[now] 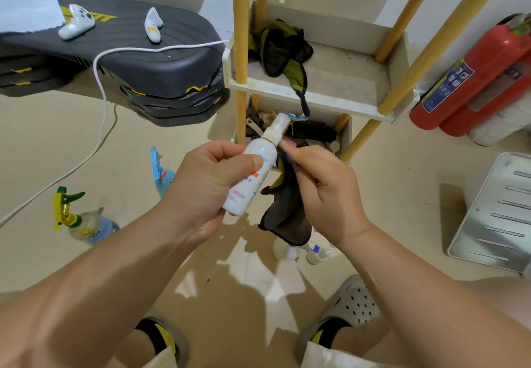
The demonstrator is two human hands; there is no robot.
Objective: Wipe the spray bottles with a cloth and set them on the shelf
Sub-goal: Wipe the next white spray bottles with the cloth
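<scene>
Upright, the white spray bottle (253, 172) sits clamped in the left hand (207, 183); the right hand (321, 192) pinches the dark cloth (287, 212) beside it.

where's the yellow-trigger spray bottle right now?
Head view, lower left: the yellow-trigger spray bottle sits on the floor, left of the left hand and below-left of the blue spray bottle.
</scene>
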